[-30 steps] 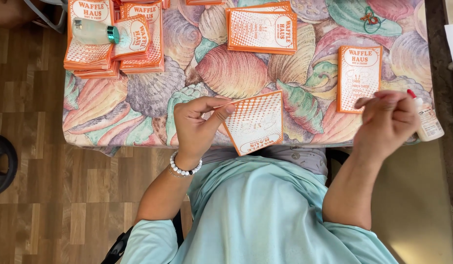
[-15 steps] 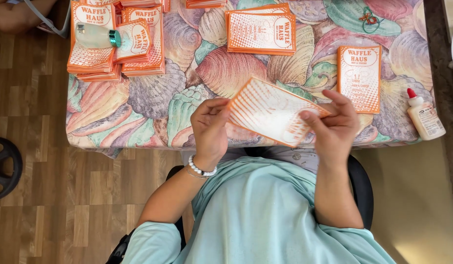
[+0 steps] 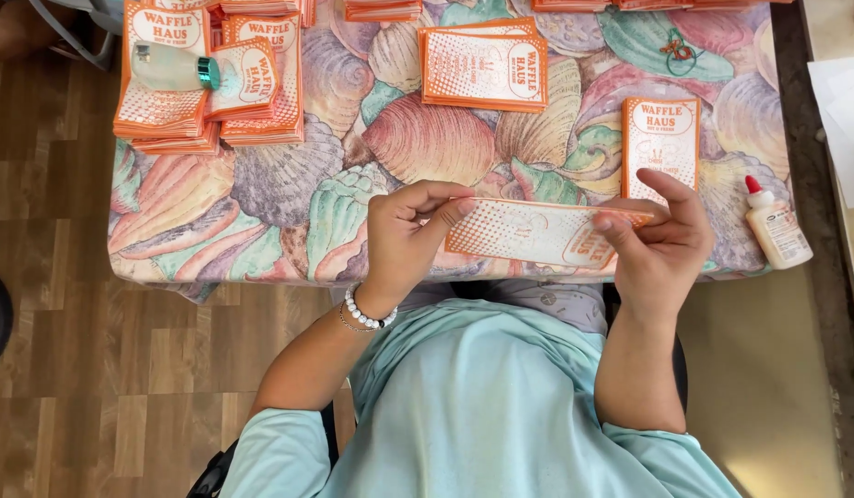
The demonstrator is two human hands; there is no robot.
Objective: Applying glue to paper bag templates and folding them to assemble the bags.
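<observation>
An orange and white paper sheet (image 3: 538, 231) is held flat between both hands above the near edge of the table. My left hand (image 3: 404, 235) pinches its left end, thumb and fingers closed on the paper. My right hand (image 3: 662, 244) grips its right end, with the forefinger raised over the top. A beaded bracelet (image 3: 364, 314) circles the left wrist. Just beyond the right hand another orange and white folded paper (image 3: 660, 140) lies on the shell-patterned tablecloth (image 3: 289, 184).
Stacks of the same orange papers (image 3: 210, 88) sit at the far left, with a small clear bottle (image 3: 173, 69) lying on them. One more stack (image 3: 487, 66) is at the far middle. A white glue bottle (image 3: 776, 226) stands at the table's right edge. Wooden floor lies to the left.
The paper has been turned from a tilted open sheet to a flat long strip held level. My right hand came from the glue bottle to the paper's right end.
</observation>
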